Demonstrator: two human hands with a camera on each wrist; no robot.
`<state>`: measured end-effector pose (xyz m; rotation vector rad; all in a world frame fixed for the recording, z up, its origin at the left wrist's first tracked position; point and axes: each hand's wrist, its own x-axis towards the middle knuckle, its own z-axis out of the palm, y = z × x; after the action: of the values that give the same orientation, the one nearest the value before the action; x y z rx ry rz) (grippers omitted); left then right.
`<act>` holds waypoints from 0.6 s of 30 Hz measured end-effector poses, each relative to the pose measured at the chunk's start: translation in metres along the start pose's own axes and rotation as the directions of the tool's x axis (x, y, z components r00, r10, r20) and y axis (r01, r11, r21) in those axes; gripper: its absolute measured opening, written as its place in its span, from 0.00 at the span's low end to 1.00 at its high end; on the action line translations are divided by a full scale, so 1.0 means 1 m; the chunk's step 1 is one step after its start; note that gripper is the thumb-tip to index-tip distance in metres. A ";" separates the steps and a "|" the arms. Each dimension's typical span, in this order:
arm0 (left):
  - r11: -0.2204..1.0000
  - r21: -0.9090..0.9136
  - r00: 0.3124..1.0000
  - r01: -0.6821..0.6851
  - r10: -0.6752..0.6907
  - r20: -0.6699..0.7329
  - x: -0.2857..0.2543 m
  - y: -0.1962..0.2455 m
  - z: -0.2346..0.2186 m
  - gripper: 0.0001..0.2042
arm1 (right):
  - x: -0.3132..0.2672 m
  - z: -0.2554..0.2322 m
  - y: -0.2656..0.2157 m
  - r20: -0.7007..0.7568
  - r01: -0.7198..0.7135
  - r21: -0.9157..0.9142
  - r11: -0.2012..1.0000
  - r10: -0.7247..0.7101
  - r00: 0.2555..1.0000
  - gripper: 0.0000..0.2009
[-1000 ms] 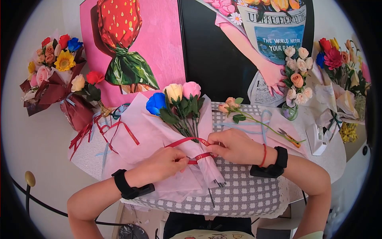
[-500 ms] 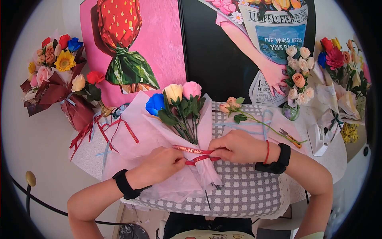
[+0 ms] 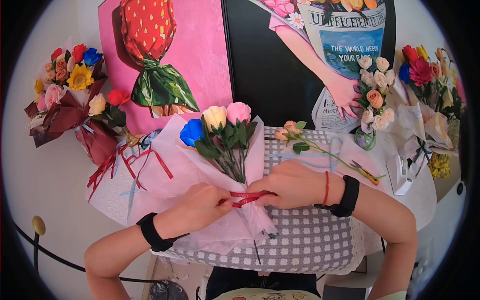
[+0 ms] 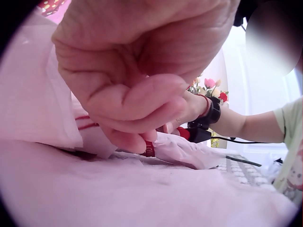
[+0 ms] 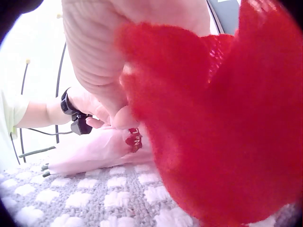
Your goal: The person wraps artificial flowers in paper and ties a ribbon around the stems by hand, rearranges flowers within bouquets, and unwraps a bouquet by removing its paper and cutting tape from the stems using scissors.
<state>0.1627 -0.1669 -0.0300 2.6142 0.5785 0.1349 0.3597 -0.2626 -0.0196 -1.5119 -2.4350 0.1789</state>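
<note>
A bouquet of a blue rose, a cream rose and a pink rose lies in pink wrapping paper. Red lettered ribbon crosses the gathered paper. On its left side my left hand pinches the ribbon, fingers curled in the left wrist view. My right hand pinches the ribbon on the other side. A large blurred red surface covers much of the right wrist view, hiding part of that hand. Green stems stick out below the paper.
Scissors and a peach rose stem lie at the right, near a white dispenser. A glass vase stands behind. Wrapped bouquets flank the table, one at left. Paintings stand at the back.
The ribbon's upper strand has come down close to the lower one at the gathered paper. Both hands still pinch ribbon, now slightly closer together, and the flower heads have shifted a little left.
</note>
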 end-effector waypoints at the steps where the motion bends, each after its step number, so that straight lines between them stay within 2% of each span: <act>1: 1.000 -0.003 1.000 0.008 -0.008 0.020 -0.001 0.002 -0.002 0.08 | 0.001 0.000 -0.001 0.000 0.015 -0.003 1.000 -0.015 1.000 0.07; 10: 0.997 0.051 0.997 0.062 -0.064 0.033 -0.003 0.001 -0.006 0.08 | 0.010 0.006 0.001 0.019 0.042 -0.164 0.986 -0.039 0.999 0.08; 14: 0.996 0.088 1.000 -0.013 0.013 0.000 -0.004 -0.004 -0.002 0.08 | 0.015 0.007 -0.004 -0.029 0.003 -0.165 0.986 -0.008 1.000 0.08; 18: 0.999 0.038 1.000 -0.006 0.006 -0.009 -0.004 -0.005 -0.002 0.08 | 0.017 0.006 -0.006 -0.025 0.082 -0.100 0.992 -0.085 0.996 0.12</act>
<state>0.1572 -0.1637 -0.0302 2.6531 0.5815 0.1390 0.3458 -0.2500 -0.0210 -1.4379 -2.5119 0.0204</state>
